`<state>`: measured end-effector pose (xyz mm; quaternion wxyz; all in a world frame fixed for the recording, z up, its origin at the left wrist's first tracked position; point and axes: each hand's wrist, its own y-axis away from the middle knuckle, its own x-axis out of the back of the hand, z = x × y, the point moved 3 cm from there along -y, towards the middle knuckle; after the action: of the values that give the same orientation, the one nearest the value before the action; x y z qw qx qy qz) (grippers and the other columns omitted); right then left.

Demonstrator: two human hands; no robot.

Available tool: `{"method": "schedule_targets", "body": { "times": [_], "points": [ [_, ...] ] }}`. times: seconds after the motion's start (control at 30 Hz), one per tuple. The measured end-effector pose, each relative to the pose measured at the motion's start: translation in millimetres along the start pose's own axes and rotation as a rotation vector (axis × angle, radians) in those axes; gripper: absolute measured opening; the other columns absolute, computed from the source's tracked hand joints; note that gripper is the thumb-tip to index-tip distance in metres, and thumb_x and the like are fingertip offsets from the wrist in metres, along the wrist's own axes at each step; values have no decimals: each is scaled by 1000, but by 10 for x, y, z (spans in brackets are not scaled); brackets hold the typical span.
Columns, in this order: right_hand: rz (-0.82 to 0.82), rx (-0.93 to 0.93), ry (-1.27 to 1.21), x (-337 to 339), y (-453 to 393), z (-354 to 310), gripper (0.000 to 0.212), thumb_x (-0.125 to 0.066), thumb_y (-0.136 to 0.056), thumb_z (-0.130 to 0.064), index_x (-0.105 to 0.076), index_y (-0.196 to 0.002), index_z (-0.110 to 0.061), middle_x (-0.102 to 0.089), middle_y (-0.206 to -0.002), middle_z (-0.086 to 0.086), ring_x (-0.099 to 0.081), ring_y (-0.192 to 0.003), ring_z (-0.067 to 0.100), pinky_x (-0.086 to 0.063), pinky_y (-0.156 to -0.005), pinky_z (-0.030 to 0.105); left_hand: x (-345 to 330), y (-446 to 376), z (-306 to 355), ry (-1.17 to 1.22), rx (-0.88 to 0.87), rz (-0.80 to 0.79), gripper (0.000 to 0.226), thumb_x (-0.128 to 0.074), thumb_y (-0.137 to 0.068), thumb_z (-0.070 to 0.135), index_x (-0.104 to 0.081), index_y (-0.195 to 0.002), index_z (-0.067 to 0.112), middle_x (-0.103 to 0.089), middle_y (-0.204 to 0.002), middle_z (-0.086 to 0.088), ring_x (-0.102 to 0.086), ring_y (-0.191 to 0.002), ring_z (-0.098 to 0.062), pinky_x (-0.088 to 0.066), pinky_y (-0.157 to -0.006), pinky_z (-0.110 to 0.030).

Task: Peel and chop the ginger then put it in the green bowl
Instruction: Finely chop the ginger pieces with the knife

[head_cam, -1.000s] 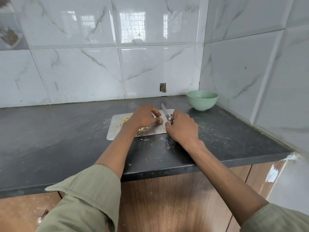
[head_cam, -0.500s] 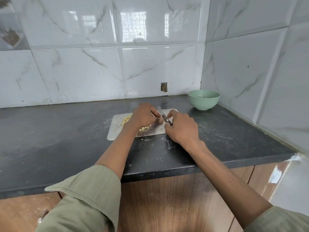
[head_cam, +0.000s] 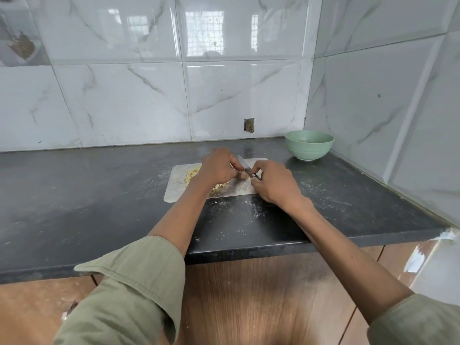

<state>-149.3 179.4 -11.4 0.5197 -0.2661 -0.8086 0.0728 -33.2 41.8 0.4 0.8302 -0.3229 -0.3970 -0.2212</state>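
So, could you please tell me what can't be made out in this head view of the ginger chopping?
- Ginger piece: mostly covered by the left hand; how much remains is unclear.
- Knife: handle hidden inside the right hand.
- Chopped ginger: partly behind the left wrist.
- Green bowl: specks inside, too small to identify.
- Metallic object below the counter: hidden by the left sleeve.

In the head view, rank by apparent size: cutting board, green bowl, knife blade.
1. cutting board, partly hidden by the hands
2. green bowl, though it sits farther back
3. knife blade, only partly visible
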Motion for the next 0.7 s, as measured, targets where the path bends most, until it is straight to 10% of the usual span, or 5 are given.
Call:
{"method": "schedule_targets", "body": {
  "times": [0.43, 0.7],
  "points": [
    [-41, 9, 61, -30, -34, -47, 14, -64, -87, -28, -66, -101, -25, -67, -103, 5, -63, -95, 31, -43, -73, 33, 31, 46, 39, -93, 39, 50, 21, -93, -68, 49, -82, -82, 39, -53, -49, 39, -60, -82, -1, -46, -98, -43],
    [-36, -16, -16, 16, 31, 4, 15, -64, -86, -24, -66, -100, -27, -63, -83, -1, -59, -80, 27, -45, -68, 31, 35, 43, 46, -6, 20, 28, 23, -94, -67, 44, -84, -84, 34, -58, -53, 37, -58, -71, 12, -41, -64, -21]
  ]
}}
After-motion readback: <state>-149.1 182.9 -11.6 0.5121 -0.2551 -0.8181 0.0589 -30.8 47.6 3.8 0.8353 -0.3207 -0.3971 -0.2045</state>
